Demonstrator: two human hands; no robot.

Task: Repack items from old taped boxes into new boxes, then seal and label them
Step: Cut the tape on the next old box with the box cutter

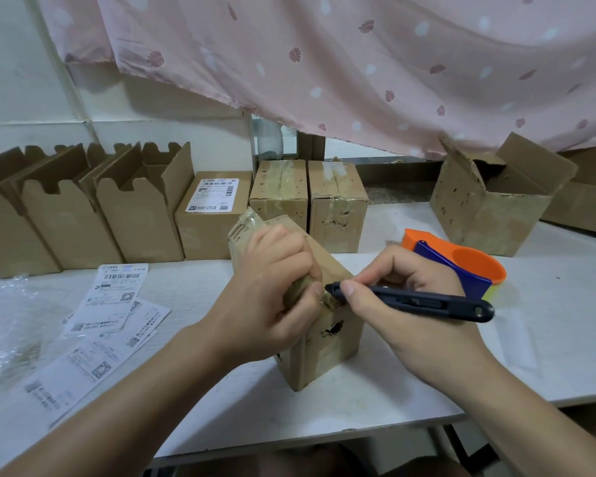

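**Slitting tape on the old box**

My left hand [272,297] clamps the old box [310,325] at table [393,383] centre, fingers curled, pinching loose tape. Right hand [406,304] fingers pinch the cutter [413,302]. Best kept shallow, cutting away from my thumb (contents inside). Cutter lies roughly level, tip pointing left; box long axis upright, slightly tilted.

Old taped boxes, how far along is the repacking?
Done: one new box at the back is shut and labelled, and an old box on the right stands open. In hand: the left hand grips a taped box while the right hand works a cutter at its tape. Left: two taped boxes behind, three open new boxes, loose labels.
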